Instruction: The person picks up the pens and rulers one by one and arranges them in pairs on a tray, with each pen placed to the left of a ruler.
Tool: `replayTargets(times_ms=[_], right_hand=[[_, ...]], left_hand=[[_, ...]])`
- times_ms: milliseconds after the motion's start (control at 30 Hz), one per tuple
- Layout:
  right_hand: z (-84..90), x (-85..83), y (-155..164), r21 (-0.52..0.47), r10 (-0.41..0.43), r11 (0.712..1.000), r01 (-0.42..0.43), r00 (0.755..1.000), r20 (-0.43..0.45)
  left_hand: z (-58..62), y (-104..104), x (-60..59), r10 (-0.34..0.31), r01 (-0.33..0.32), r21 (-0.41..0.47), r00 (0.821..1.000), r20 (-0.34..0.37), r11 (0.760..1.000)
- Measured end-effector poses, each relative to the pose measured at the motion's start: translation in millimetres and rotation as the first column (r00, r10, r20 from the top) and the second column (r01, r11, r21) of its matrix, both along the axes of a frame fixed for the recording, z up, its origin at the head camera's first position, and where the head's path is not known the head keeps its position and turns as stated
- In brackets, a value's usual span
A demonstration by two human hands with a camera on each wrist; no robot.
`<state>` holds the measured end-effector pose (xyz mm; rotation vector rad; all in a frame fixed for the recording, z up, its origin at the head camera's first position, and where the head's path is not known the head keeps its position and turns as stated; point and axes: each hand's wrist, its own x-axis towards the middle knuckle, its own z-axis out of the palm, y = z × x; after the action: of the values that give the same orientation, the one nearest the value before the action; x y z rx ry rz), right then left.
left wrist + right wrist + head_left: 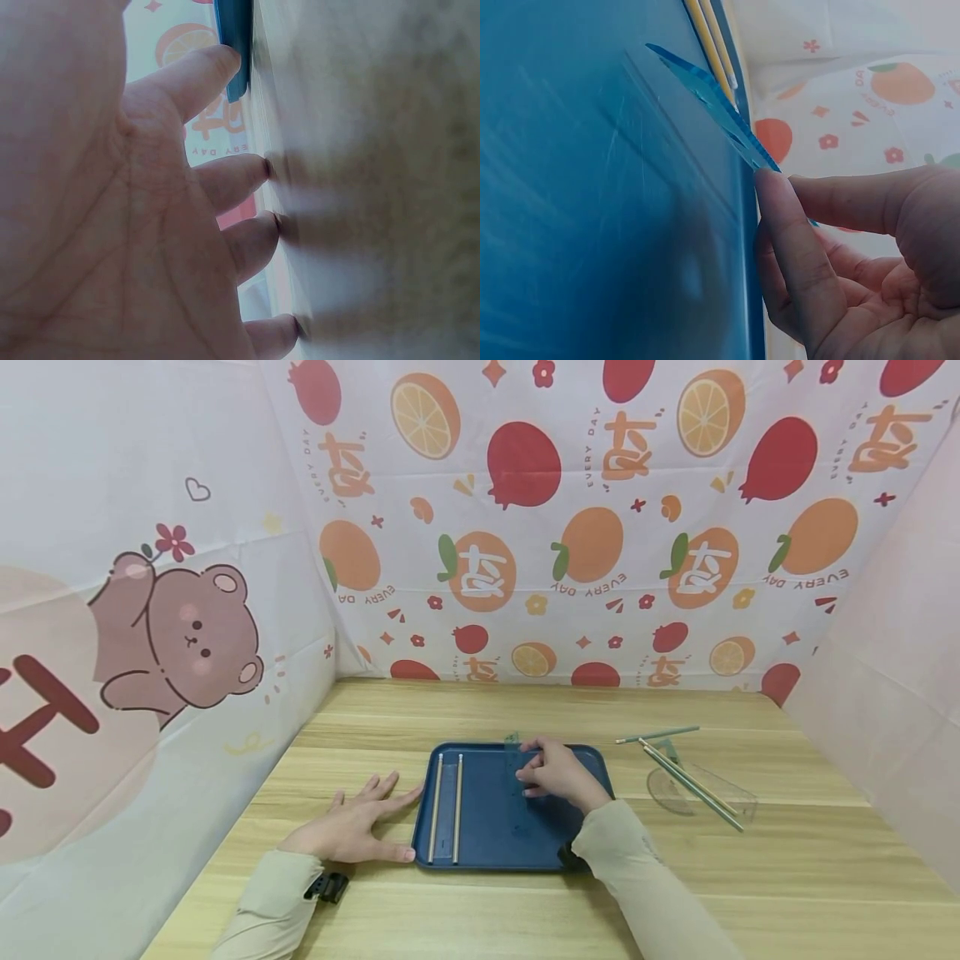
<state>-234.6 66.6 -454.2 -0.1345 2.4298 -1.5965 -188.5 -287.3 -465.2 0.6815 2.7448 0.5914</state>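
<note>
Right hand (561,773): thumb and fingers pinch a translucent blue-green plastic ruler (709,101) near one end; ruler held tilted over the right part of the shallow dark-blue rectangular tray (486,822). Contact between its far end and the tray floor: cannot tell. Left hand (352,829): fingers spread wide, grasping nothing; index finger and thumb at the tray's left rim, other fingertips on the pale wood-grain table (450,914). Inside the tray, left side: two slim gold-coloured pencils with pale ends, left pencil (436,810) and right pencil (458,810), roughly parallel, a clear plastic straightedge (446,817) lying between them. On the table right of the tray: a clear rounded protractor (666,793), a clear set square (733,788), and a yellow pencil (705,789) beside a dark-green pencil (712,805), both lying across these. A separate grey-green pencil (660,735) lies just behind that group.
</note>
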Motion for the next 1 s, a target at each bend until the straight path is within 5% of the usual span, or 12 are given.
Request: replayTargets(times_ms=[1000], right_hand=[[-5.3,-3.6,-37.4,0.008,0.043,0.999,-0.044,0.998,0.053]], left_hand=[[1.5,0.4,-0.9,-0.009,0.009,0.006,1.000,0.004,1.000]])
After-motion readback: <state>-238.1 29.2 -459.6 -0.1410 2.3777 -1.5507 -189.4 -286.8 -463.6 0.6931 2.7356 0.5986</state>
